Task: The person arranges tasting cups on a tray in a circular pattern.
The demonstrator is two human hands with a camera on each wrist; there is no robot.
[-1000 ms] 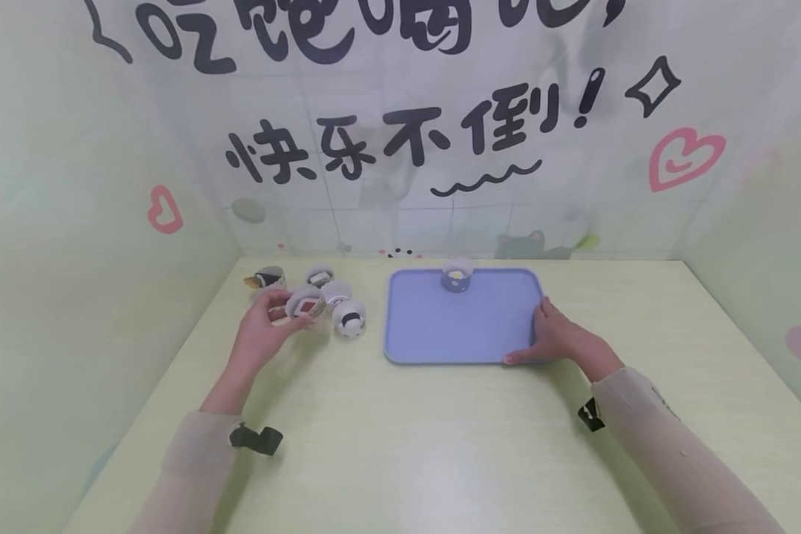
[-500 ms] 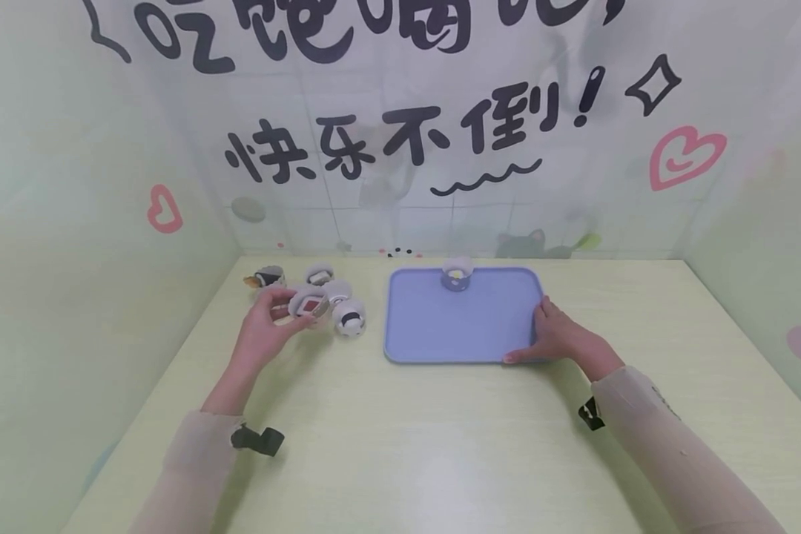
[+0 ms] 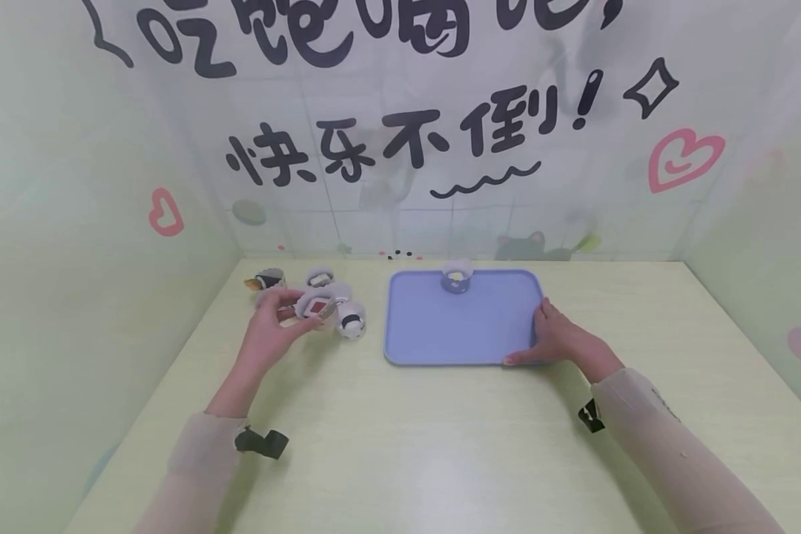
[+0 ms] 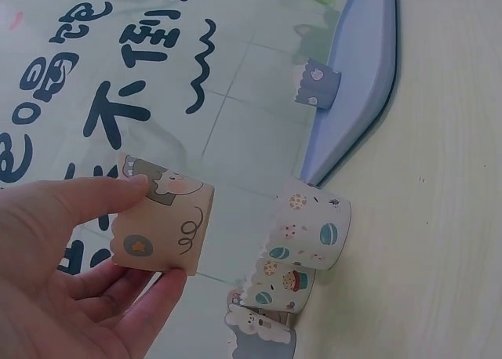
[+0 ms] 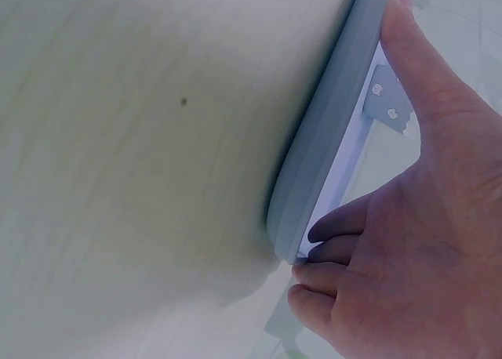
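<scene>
My left hand (image 3: 270, 335) holds a paper baking cup (image 4: 166, 227) between thumb and fingers, above the table's left side. Its print is a cartoon on peach paper, and in the head view a white and red piece shows inside. Close beside it stand a white cup with a black-banded piece (image 3: 351, 323) and another patterned cup (image 4: 284, 284) partly hidden behind. My right hand (image 3: 561, 337) grips the blue tray (image 3: 460, 334) at its near right corner, thumb along the near rim and fingers at the right side. On the tray's far edge sits a blue-grey cup (image 3: 457, 282) with something yellow and white inside.
Behind the held cup are a cup with a white piece (image 3: 320, 277) and, farther left, one with a dark-wrapped piece (image 3: 268, 279). Printed wall sheets stand at the back and both sides. The pale table (image 3: 400, 437) extends in front of the tray.
My left hand has moved slightly to the right with the baking cup, which now overlaps the neighbouring cups more. The right hand and the tray have stayed put.
</scene>
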